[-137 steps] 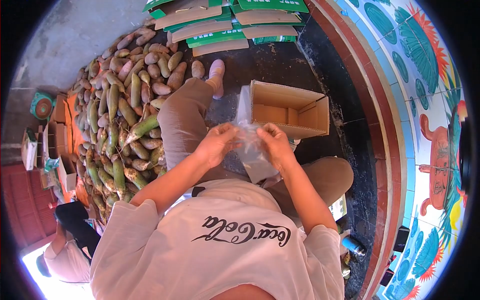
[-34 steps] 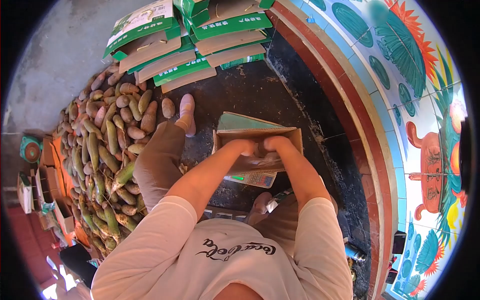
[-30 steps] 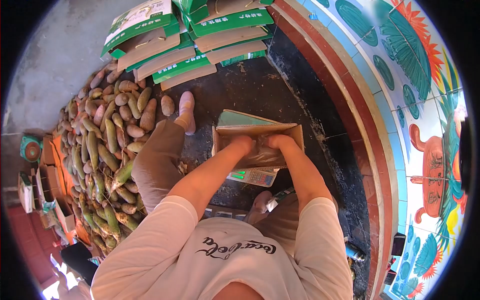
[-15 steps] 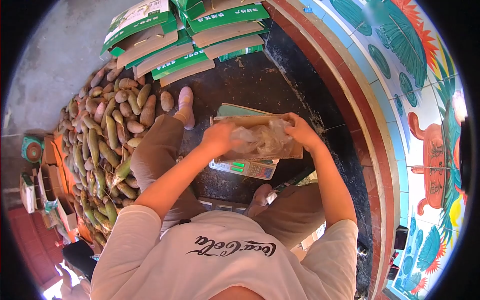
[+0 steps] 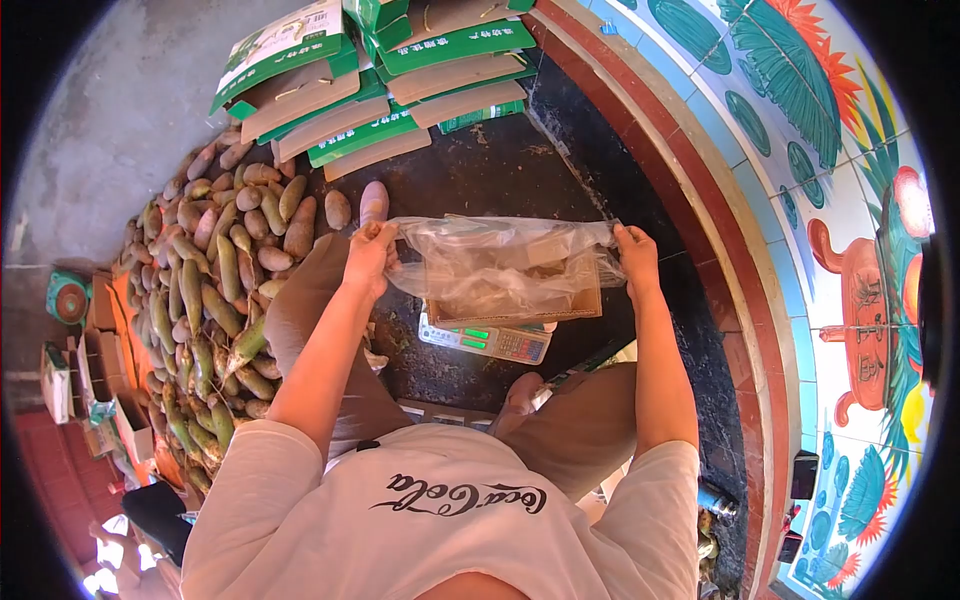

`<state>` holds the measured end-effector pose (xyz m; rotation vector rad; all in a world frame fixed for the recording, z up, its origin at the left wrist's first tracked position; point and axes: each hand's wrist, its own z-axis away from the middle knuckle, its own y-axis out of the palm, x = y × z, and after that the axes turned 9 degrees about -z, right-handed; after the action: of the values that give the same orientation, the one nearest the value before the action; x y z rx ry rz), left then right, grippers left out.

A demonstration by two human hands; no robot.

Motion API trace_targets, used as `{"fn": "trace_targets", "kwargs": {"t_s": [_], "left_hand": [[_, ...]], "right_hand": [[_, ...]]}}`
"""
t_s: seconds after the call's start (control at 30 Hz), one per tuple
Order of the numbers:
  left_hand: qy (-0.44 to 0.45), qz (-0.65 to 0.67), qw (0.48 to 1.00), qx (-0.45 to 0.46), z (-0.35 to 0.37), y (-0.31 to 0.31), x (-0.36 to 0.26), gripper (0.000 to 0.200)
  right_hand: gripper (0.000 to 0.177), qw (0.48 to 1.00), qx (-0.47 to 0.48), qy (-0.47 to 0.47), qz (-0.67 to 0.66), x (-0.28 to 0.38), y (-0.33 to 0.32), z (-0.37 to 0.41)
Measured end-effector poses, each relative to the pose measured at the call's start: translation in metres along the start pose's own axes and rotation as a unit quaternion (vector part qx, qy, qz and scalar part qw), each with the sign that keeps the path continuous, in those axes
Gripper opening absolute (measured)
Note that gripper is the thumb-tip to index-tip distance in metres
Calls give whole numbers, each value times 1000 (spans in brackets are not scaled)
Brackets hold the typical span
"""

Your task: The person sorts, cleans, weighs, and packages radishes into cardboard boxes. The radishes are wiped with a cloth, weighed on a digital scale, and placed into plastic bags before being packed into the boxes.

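Gripping opposite edges of a clear, crumpled plastic bag (image 5: pixel 505 262) with left hand (image 5: pixel 371 255) and right hand (image 5: pixel 636 257). Spread across the open brown cardboard box (image 5: pixel 515 308), no longer bunched in its mouth.

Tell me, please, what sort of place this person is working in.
It looks like a produce-packing room, judging by the heap of radish-like root vegetables, the stacked green cartons and the digital scale.

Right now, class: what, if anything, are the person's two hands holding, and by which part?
A clear plastic bag, spread out over the cardboard box: the left hand grips its left end and the right hand its right end.
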<state>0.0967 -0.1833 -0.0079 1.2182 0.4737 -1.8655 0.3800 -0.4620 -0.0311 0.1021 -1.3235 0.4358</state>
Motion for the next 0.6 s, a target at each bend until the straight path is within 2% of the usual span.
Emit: {"fn": "trace_targets", "kwargs": {"t_s": [0.13, 0.23, 0.33, 0.43, 0.47, 0.57, 0.6], "left_hand": [[-31, -49, 998, -33, -19, -7, 11, 23], [-75, -77, 994, -16, -35, -8, 21, 20], [-214, -113, 969, 40, -59, -18, 45, 20], [-227, -163, 958, 67, -67, -25, 83, 21], [-229, -148, 960, 56, -67, -24, 98, 21], [-199, -192, 961, -10, -49, -11, 115, 28], [-205, -275, 939, -36, -51, -10, 114, 33]], "right_hand": [[22, 999, -26, -25, 15, -35, 7, -36], [30, 996, -24, 34, 82, -24, 12, -35], [42, 963, 31, 67, 260, -52, 6, -55], [41, 949, 31, 106, 294, -55, 13, -39], [43, 938, 41, 91, 331, -72, 11, -48], [45, 893, 177, 121, 396, -103, 1, -69], [43, 887, 158, 80, 426, -90, 2, -60]]}}
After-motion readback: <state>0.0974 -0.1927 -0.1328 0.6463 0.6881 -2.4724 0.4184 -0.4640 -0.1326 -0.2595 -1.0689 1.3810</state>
